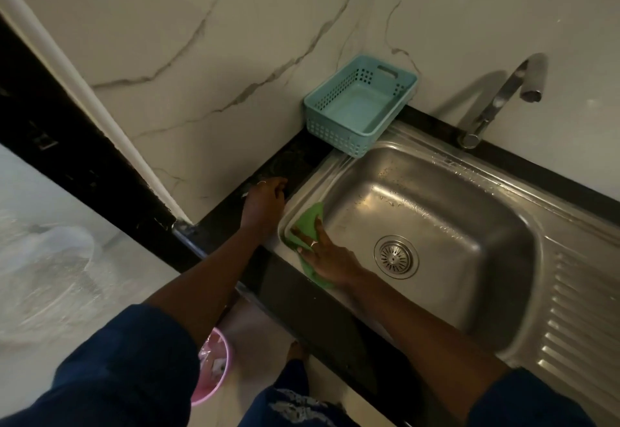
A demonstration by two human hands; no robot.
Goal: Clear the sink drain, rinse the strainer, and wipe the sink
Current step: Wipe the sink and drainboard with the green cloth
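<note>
A steel sink [469,198] is set in a black counter, with a round metal strainer [396,256] sitting in its drain. My right hand [327,257] lies flat, fingers straight, pressing a green cloth [307,225] onto the sink's left rim. My left hand [265,203] rests on the black counter [235,211] just left of the sink, fingers bent down onto the surface, holding nothing that I can see. Water drops dot the basin and rim.
A teal perforated basket [360,104] stands at the sink's back-left corner against the marble wall. A steel tap [496,101] rises behind the basin. A ribbed drainboard [577,309] lies to the right. A pink bucket [214,366] sits on the floor below the counter.
</note>
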